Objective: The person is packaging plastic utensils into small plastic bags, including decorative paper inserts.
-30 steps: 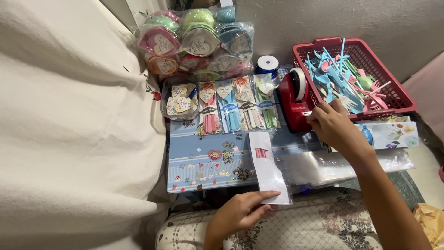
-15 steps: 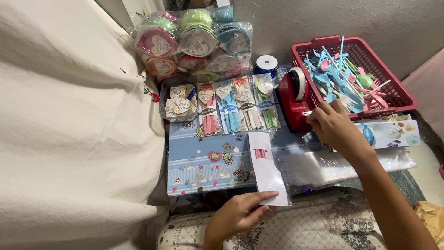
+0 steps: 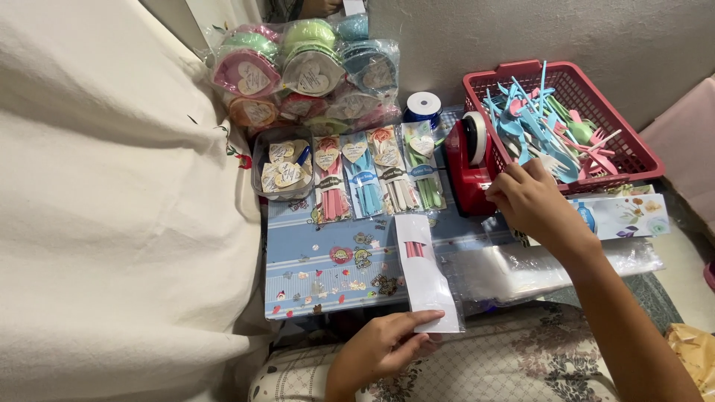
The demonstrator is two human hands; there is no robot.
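Left of the red plastic basket [image 3: 633, 152], a clear tub [image 3: 281, 173] holds heart tags. The left hand [image 3: 383, 346] pinches the near end of a white paper sleeve with red sticks [image 3: 426, 272]. The right hand [image 3: 530, 201], fingers curled, touches the basket's near rim, which holds pastel plastic forks [image 3: 540, 123].

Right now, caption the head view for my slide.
Left hand pins a narrow clear plastic sleeve; right hand reaches the red plastic basket.
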